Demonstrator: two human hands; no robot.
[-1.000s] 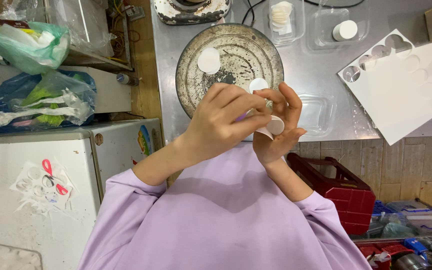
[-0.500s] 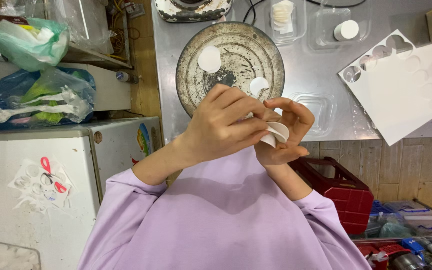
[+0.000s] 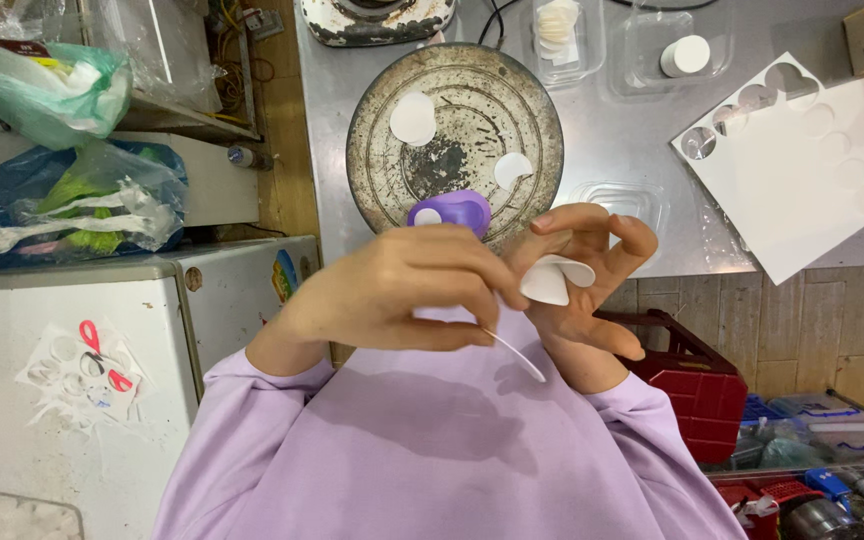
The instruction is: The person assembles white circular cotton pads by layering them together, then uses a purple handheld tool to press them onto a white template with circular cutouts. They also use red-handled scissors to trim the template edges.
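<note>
I watch the left hand [image 3: 402, 295] pinch a thin white strip [image 3: 514, 354], fingers closed on it, while the right hand [image 3: 582, 280] grips a white paper disc [image 3: 555, 280] between curled fingers, just above the purple sleeves. To do this well, I judge the peel should go slowly, the disc held flat. Beyond lies a round metal pan [image 3: 452, 150] with two discs, on a steel counter [image 3: 612, 140]; a punched white sheet [image 3: 812, 160] lies right, bags [image 3: 62, 190] left.

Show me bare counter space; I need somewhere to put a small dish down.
Bare steel counter lies between the round rusty metal plate and the white punched card sheet. The back edge is crowded with clear plastic trays. Both hands cover the near edge.
</note>
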